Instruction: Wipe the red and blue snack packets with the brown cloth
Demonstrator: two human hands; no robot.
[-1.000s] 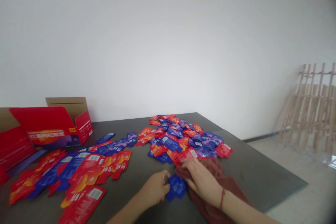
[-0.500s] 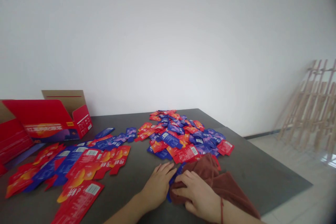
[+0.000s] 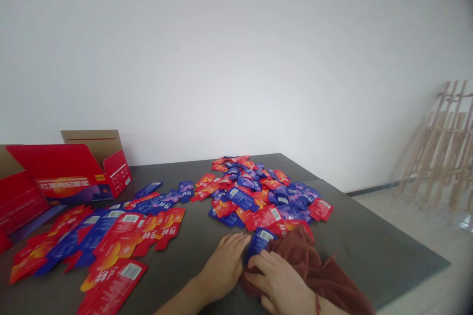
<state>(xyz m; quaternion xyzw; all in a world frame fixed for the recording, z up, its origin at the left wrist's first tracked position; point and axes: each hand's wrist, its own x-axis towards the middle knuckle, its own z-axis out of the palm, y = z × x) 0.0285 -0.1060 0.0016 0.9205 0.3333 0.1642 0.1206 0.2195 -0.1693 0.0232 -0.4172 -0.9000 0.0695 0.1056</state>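
Observation:
My left hand (image 3: 223,267) lies flat on the dark table (image 3: 362,241), fingers stretched out, fingertips touching a blue packet (image 3: 258,242). My right hand (image 3: 278,280) presses down on a dark red cloth (image 3: 314,268), fingers curled over its edge beside the same blue packet. Just beyond both hands lies a heap of red and blue packets (image 3: 258,192).
A second spread of red and blue packets (image 3: 107,236) covers the table's left side. An open red cardboard box (image 3: 70,174) stands at the far left. Wooden frames (image 3: 443,147) lean on the wall to the right, off the table.
My right hand pulled the red cloth over the blue packet and nearer to me, and my left hand opened flat beside it. The packet's top now shows past the cloth.

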